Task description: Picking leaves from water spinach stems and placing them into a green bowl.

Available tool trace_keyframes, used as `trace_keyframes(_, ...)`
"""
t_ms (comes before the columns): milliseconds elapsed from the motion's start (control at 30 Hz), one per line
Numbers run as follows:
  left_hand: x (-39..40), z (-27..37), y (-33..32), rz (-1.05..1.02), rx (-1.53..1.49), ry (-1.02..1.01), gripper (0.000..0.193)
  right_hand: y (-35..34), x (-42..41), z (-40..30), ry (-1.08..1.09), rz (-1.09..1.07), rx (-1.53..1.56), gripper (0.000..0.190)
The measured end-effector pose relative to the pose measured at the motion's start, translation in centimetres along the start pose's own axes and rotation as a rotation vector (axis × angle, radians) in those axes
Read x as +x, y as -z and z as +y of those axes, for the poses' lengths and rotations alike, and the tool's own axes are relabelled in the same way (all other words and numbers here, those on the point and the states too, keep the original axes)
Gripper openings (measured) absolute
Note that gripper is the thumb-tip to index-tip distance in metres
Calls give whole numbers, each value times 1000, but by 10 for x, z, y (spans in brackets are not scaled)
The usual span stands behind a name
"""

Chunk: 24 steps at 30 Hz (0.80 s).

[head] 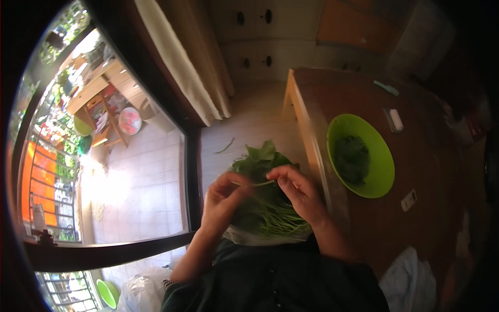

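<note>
Between both hands stretches a thin green stem (260, 183), its two ends pinched in the fingers. My left hand (228, 197) has the one end and is slightly blurred. My right hand (298, 191) holds the other between thumb and forefinger. Directly beneath them lies a heap of leafy greens (265, 152) with long stalks (282, 222) pointing towards me. A pale plastic bag (269, 238) shows under the near side of the heap, at my lap. The hands hide part of the leaves.
On the wooden table (374, 222) at right stands a lime-green bowl (380, 171) with dark leaves (351, 160) inside. Small items, including a white remote-like object (409, 200), and a pale cloth (409, 280) lie there too. A dark door frame (193, 175) rises at left. One loose stem (225, 146) is on the floor.
</note>
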<state>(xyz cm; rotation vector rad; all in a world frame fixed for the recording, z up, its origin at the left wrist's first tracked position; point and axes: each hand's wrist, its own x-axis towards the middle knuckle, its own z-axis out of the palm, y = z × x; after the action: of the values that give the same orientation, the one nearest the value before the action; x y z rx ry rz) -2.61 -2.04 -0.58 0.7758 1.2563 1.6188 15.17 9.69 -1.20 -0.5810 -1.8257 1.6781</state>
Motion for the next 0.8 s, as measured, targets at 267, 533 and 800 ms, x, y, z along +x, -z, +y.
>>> trace_keyframes(267, -9, -24, 11, -168, 139, 6, 10, -7, -15, 14, -42, 30, 128, 17)
trace_keyframes(533, -14, -23, 16, -173, 218, -83, 12, -24, -11, 8, -52, 152, 179, 21)
trace_keyframes(800, -10, -29, 14, -152, 336, -206, 13, -12, -14, 9, -88, 30, 122, 17)
